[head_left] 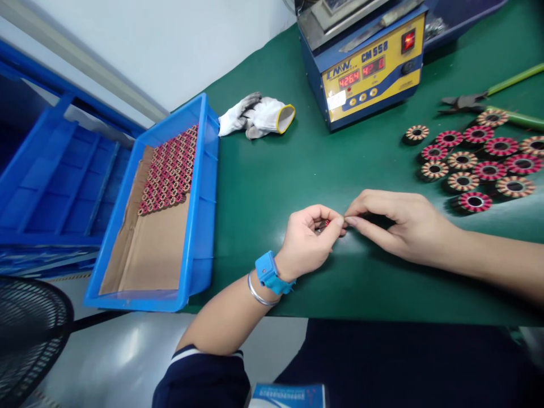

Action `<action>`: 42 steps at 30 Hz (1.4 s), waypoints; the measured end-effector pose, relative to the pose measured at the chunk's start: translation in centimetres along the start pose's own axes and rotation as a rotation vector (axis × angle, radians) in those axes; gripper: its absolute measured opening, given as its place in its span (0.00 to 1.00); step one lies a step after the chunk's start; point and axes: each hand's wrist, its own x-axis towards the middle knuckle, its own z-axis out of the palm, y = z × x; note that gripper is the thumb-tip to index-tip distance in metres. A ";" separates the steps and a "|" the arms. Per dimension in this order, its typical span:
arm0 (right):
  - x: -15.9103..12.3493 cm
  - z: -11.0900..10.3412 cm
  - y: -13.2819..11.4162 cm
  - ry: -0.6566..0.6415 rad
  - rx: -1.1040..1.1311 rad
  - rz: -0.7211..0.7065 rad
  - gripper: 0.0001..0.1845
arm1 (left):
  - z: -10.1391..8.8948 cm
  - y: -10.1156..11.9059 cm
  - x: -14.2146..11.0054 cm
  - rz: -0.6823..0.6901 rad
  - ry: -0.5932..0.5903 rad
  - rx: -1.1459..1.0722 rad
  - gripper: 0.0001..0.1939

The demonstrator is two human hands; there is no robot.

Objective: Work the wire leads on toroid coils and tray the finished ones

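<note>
My left hand point(312, 235), with a blue wrist strap and a silver bangle behind it, is closed round a small wound stator point(323, 224). Only a bit of its red and metal shows between the fingers. Thumb and forefinger of my right hand point(393, 224) pinch together right against the left fingertips. Whatever they grip, perhaps a thin wire end, is too small to make out. Both hands are just above the green table point(263, 187). To the right stand several more wound stators point(463, 181), ring-shaped, some with red and some with cream segments on top.
A blue bin point(202, 226) on the left holds rows of stators on cardboard. White gloves point(259, 116) lie beyond it. At the back stands a yellow-fronted CM 558 heating unit point(374, 73) with lit digits. Green-handled cutters point(467, 102) lie at the right.
</note>
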 end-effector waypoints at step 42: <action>-0.3 -0.2 -0.6 0.054 0.003 -0.030 0.07 | -0.1 0.2 -0.1 -0.007 -0.024 -0.027 0.11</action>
